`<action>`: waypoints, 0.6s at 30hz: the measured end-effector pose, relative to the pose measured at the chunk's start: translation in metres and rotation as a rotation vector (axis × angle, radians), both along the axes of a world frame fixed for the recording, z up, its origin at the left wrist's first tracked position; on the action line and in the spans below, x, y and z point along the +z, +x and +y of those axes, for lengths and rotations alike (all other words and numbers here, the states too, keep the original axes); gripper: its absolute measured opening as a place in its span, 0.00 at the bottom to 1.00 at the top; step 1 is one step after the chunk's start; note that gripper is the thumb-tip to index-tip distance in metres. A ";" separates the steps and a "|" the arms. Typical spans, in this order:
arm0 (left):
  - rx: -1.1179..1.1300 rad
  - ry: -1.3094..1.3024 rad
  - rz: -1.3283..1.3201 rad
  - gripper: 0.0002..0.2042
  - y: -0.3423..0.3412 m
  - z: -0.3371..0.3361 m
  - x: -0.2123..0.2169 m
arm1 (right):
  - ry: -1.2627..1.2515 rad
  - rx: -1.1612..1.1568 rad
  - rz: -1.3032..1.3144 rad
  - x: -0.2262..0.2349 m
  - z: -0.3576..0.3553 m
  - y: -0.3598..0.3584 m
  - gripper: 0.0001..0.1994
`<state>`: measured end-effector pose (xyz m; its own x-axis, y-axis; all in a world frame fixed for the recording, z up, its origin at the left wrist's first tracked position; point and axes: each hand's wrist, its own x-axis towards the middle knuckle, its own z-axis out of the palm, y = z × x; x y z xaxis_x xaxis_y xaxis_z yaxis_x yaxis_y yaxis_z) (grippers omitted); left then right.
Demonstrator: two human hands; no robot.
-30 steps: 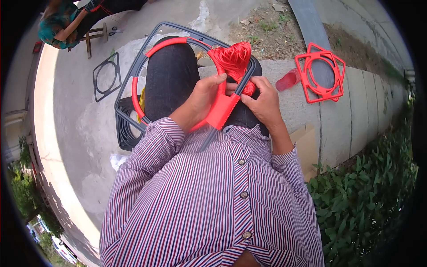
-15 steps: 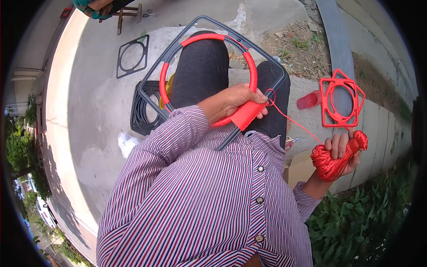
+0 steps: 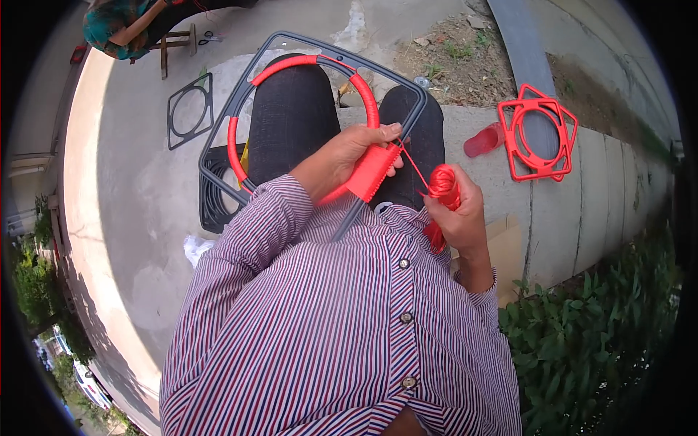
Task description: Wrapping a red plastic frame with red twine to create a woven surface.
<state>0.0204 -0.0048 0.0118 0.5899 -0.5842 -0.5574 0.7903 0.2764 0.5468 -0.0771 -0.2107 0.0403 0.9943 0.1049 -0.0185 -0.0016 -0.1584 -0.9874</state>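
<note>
Right fingers (image 3: 472, 198) around a red cord bundle (image 3: 444, 183)

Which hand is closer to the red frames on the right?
Right. The right hand, holding the red cord, is just left of the red frames; the left hand, gripping the dark frame, is farther left.

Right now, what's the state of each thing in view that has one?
Left hand: closed on the large frame
Large frame: over the thighs, ring partly wrapped red
Right hand: closed around the cord bundle
Cord bundle: gathered
Cord strand: drawn straight
Red frames: overlapping, askew
Small dark frame: on the ground, unwrapped
</note>
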 end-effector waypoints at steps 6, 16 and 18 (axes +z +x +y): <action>0.007 0.065 -0.013 0.07 0.009 -0.004 0.008 | 0.487 -0.247 0.131 -0.003 -0.041 -0.006 0.08; -0.025 -0.002 -0.034 0.06 0.007 -0.004 -0.001 | 1.008 -0.550 -0.204 -0.047 -0.202 -0.032 0.10; 0.002 0.004 -0.023 0.06 0.010 -0.003 -0.001 | 1.061 -0.420 -0.116 -0.015 -0.134 -0.016 0.14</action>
<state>0.0306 -0.0075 0.0109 0.6037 -0.5810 -0.5458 0.7770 0.2758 0.5658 -0.0932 -0.3446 0.0254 0.9445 -0.3277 -0.0246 0.2424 0.7453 -0.6211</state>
